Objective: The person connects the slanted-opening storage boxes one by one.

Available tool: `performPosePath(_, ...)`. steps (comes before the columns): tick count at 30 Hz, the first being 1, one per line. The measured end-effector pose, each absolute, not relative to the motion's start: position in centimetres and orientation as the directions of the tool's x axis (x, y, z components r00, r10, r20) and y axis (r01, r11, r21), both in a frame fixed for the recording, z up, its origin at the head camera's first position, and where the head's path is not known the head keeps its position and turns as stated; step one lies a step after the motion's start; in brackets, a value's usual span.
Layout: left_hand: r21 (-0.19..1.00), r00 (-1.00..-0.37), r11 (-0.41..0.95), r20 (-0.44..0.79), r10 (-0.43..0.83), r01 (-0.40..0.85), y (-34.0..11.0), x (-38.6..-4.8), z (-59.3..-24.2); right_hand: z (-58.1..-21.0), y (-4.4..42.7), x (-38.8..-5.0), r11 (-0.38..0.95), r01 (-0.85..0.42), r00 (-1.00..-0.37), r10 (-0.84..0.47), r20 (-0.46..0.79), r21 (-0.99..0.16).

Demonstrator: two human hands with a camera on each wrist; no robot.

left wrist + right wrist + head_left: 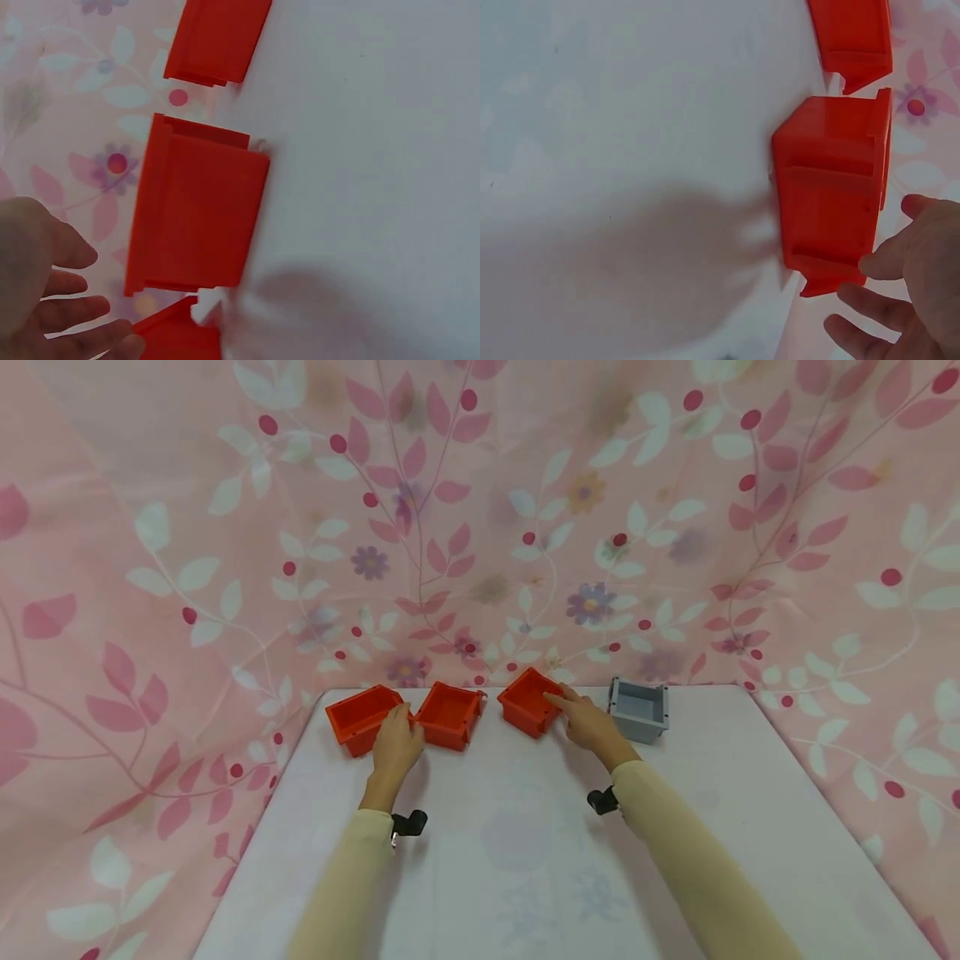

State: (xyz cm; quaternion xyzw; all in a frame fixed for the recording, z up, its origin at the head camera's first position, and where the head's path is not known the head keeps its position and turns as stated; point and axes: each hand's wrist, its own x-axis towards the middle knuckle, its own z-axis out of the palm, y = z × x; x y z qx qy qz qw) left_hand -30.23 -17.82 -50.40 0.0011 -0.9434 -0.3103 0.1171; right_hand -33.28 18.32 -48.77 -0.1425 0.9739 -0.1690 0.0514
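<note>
Three red bins stand along the back of the white table: a longer left one (360, 720), a middle one (450, 717) and a right one (529, 702). My left hand (396, 745) is at the right end of the left bin, close to the middle one; in the left wrist view the hand (60, 300) has its fingers extended near red bins. My right hand (591, 723) reaches to the right edge of the right bin. In the right wrist view that hand (907, 292) has its fingers spread and a fingertip at the rim of a red bin (829, 202).
A grey bin (639, 710) stands to the right of my right hand at the table's (480, 877) back edge. Behind and beside the table hangs a pink floral cloth (480, 527). A black wrist device sits at each sleeve cuff.
</note>
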Motion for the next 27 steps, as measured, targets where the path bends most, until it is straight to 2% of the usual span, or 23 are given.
performPosePath(5,0.667,-0.987,0.745,0.110,-0.118,-0.015,-17.0,-31.2,-51.3,-49.6,17.4,-33.7,0.913,-0.286,-0.948,-0.314,-0.053,-0.292)
performPosePath(11,0.758,-0.973,0.648,0.086,-0.215,-0.076,-16.5,-32.1,-51.9,-50.0,16.4,-34.0,0.910,-0.326,-0.942,-0.334,0.014,-0.257)
performPosePath(17,0.769,-0.968,0.629,0.054,-0.245,-0.116,-16.1,-32.9,-52.2,-50.3,16.2,-34.1,0.913,-0.310,-0.946,-0.324,-0.008,-0.264)
performPosePath(27,0.796,-0.970,0.587,-0.002,-0.243,-0.149,-16.0,-33.6,-51.5,-50.6,16.2,-34.3,0.883,-0.320,-0.940,-0.342,-0.004,-0.344)
